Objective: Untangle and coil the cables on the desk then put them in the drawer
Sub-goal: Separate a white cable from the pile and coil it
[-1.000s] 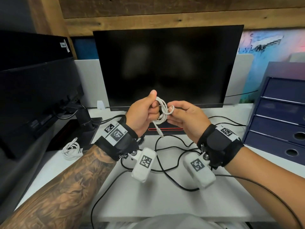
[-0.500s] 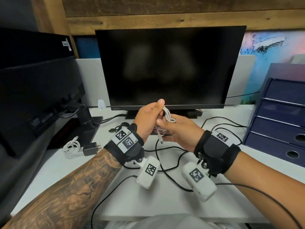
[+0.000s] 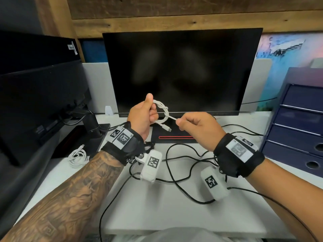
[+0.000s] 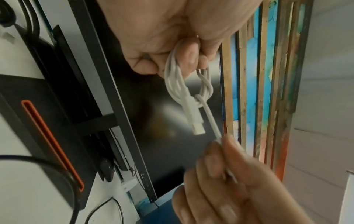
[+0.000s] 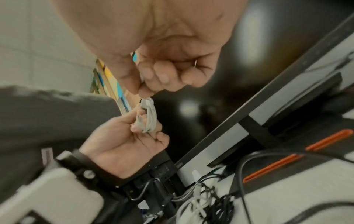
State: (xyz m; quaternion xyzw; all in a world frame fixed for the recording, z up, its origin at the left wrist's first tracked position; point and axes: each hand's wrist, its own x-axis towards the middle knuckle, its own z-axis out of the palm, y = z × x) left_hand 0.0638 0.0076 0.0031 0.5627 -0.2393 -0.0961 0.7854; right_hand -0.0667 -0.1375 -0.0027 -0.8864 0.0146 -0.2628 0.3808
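The coiling step is in hand: a white USB-C cable (image 3: pixel 161 113) is held up in front of the monitor (image 3: pixel 181 70), above the desk (image 3: pixel 157 210), already wound into a small bundle of loops. Its free tail is seen wrapped round the bundle and drawn out to the right, so the tie-off is judged to be nearly finished.

The bundle is gripped by the left hand (image 3: pixel 142 117), whose fingers are curled round the loops with the thumb raised on top. The tail is pinched between thumb and forefinger of the right hand (image 3: pixel 197 128), the other fingers being curled in loosely. One plug (image 4: pixel 197 128) is seen hanging free below the loops; the other end is hidden in the right-hand pinch.

For the next move, the tail is probably to be pulled snug or tucked under a loop so that the coil holds, and a closed drawer of the blue drawer unit (image 3: pixel 300 119) at the right is then to be opened. A tangle of black cables (image 3: pixel 176 165) and another white cable (image 3: pixel 77 156) are left lying on the desk, not yet dealt with.
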